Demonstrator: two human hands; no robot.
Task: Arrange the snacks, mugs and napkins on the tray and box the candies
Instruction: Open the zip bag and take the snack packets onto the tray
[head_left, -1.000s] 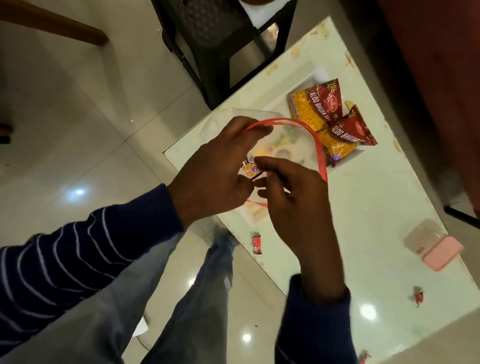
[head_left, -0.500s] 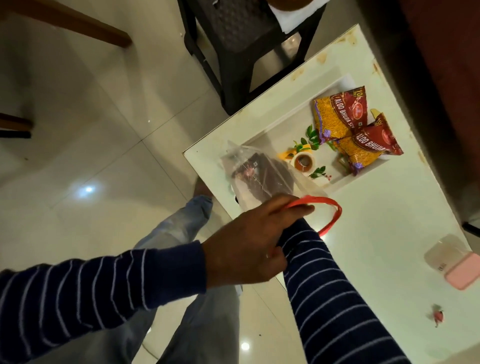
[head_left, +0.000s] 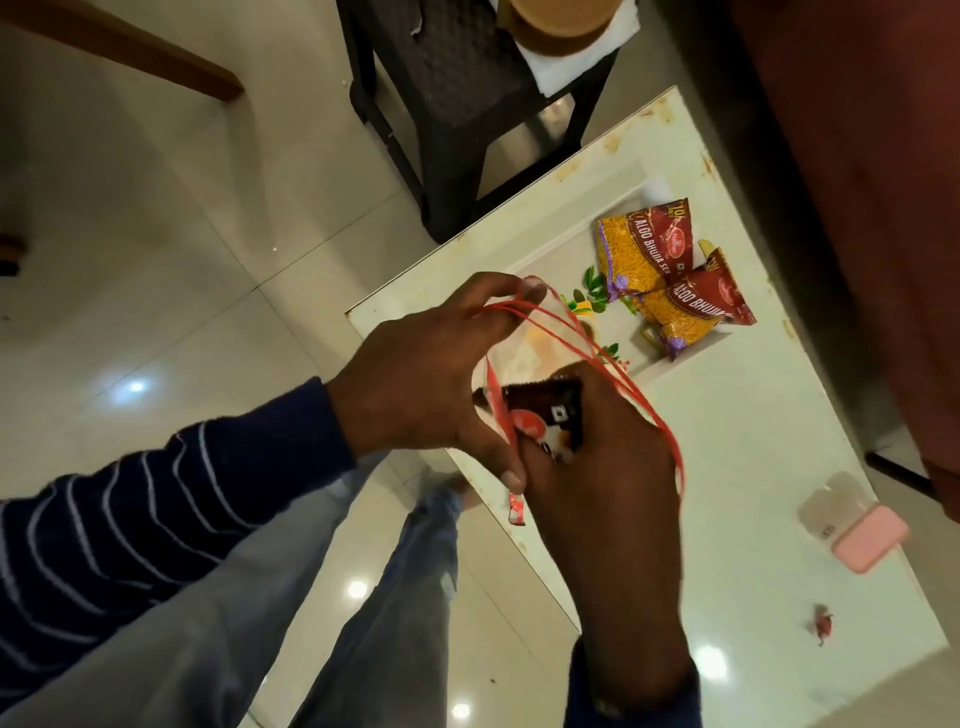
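The dark snack packet (head_left: 545, 421), brown with a red-and-white logo, sits in the mouth of a clear bag with red handles (head_left: 524, 353), above the near edge of the white table (head_left: 779, 467). The right hand (head_left: 597, 483) grips the packet with curled fingers. The left hand (head_left: 426, 384) pinches the bag's red rim. Beyond the bag, two yellow-and-maroon snack packets (head_left: 670, 280) lie on the tray (head_left: 691, 348). A red candy (head_left: 822, 622) lies on the table nearer the person.

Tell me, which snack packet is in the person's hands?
The dark packet, gripped by the right hand inside the clear bag. The two yellow-and-maroon packets lie untouched on the tray.
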